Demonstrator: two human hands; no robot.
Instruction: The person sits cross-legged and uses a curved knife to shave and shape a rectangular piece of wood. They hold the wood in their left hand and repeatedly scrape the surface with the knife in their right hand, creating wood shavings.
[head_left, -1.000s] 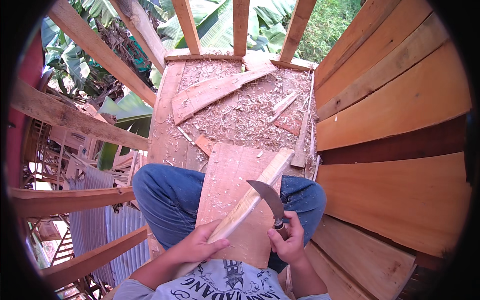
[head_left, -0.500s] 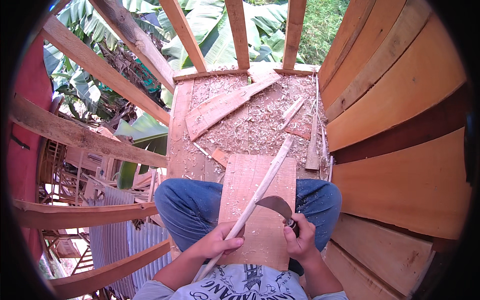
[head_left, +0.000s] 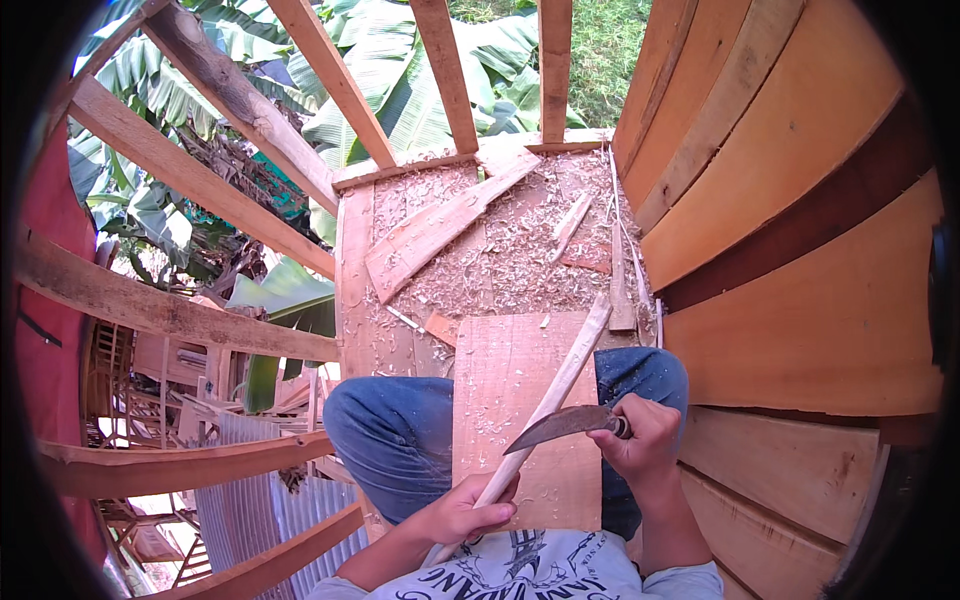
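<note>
My left hand [head_left: 474, 512] is wrapped round the lower part of a pale, whittled wooden stick [head_left: 566, 380], which slants up and to the right, its near end against my shirt. In my right hand [head_left: 640, 436] is the dark handle of a curved knife [head_left: 556, 427]. Its broad, dull blade points left and lies across the stick, a little above my left hand; whether the edge bites into the wood I cannot tell. Beneath both is a flat wooden board [head_left: 500, 390] resting across my lap, with a few shavings on it.
Wood shavings [head_left: 520, 260] cover the plank floor ahead. On them lie a paddle-shaped board [head_left: 440, 228], a small pale offcut [head_left: 572, 222] and a long narrow wooden piece [head_left: 621, 290]. A slatted railing [head_left: 180, 305] runs along the left; a plank wall [head_left: 800, 340] closes the right.
The knife has swung from pointing up-left to lying across the stick, its tip lower. My right hand has risen and moved right. The whole view has shifted slightly.
</note>
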